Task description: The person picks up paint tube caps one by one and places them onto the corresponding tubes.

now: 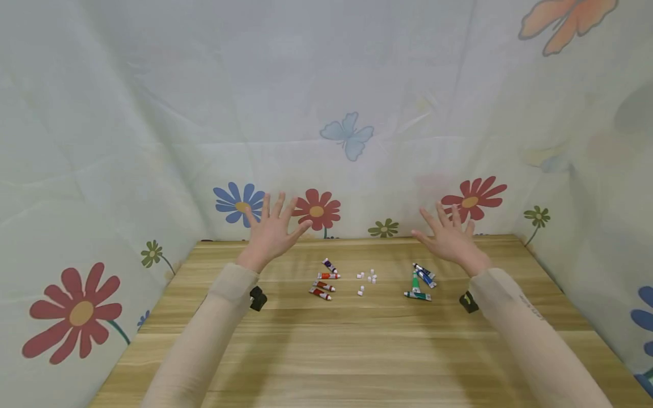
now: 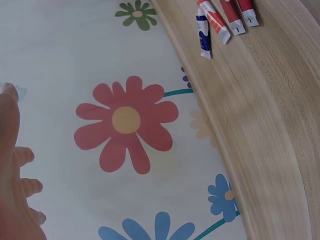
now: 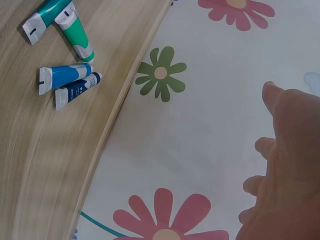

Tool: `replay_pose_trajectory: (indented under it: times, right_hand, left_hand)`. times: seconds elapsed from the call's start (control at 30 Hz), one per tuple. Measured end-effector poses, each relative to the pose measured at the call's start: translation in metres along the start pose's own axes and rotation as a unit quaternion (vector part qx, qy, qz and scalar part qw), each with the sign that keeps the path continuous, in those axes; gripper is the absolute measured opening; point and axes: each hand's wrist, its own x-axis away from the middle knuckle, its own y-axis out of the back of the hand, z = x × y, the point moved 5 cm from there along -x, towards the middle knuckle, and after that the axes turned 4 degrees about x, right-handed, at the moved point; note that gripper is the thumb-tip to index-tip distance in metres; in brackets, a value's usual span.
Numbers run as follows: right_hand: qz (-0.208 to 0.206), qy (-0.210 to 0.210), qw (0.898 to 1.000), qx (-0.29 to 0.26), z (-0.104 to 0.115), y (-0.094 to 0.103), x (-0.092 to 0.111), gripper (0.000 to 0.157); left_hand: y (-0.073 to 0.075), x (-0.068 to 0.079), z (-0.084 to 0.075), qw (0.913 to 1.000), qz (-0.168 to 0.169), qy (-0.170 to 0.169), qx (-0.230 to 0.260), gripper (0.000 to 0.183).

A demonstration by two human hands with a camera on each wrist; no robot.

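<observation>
My left hand point(image 1: 272, 233) is held up above the table's far left part, fingers spread and holding nothing. On the right, my right hand point(image 1: 449, 238) is raised the same way, also bare. Between and below them lie small paint tubes. The left group has a purple tube point(image 1: 329, 266), an orange-red tube point(image 1: 329, 276) and two darker red tubes point(image 1: 320, 293). In the right group are a navy tube point(image 3: 77, 91), a blue tube point(image 3: 65, 76), a green tube point(image 3: 77, 36) and a teal tube point(image 3: 45, 20). Several small white caps point(image 1: 371, 278) lie scattered between the groups.
The wooden table point(image 1: 326, 351) ends at a back edge against a pale curtain point(image 1: 255, 113) printed with flowers and butterflies. The curtain also stands along both sides. A black object point(image 1: 258, 298) shows under the left wrist, another black piece point(image 1: 468, 302) under the right.
</observation>
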Motion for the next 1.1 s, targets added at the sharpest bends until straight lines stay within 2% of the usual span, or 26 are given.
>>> replay_pose_trajectory:
  times: [0.27, 0.5, 0.67, 0.9, 1.1]
  right_hand:
    - [0.005, -0.004, 1.000, -0.008, -0.006, -0.002, 0.005, 0.080]
    - [0.007, 0.005, 1.000, -0.015, -0.010, 0.003, 0.009, 0.079]
    - [0.005, 0.004, 1.000, -0.020, -0.018, 0.005, 0.011, 0.078]
    - [0.029, 0.008, 1.000, -0.011, -0.026, -0.002, 0.021, 0.083]
    - [0.027, 0.025, 0.999, -0.016, -0.029, -0.006, 0.027, 0.080]
  left_hand:
    - [-0.004, 0.000, -0.001, 0.9998, 0.005, -0.004, 0.018, 0.089]
    - [-0.004, 0.000, 0.003, 1.0000, 0.003, -0.002, -0.002, 0.089]
    - [-0.001, -0.001, 0.000, 0.9999, 0.007, -0.013, 0.001, 0.088]
    - [-0.015, 0.009, 0.000, 0.9992, 0.030, -0.015, 0.021, 0.089]
    - [-0.023, 0.017, 0.005, 0.9990, 0.027, -0.007, 0.037, 0.089]
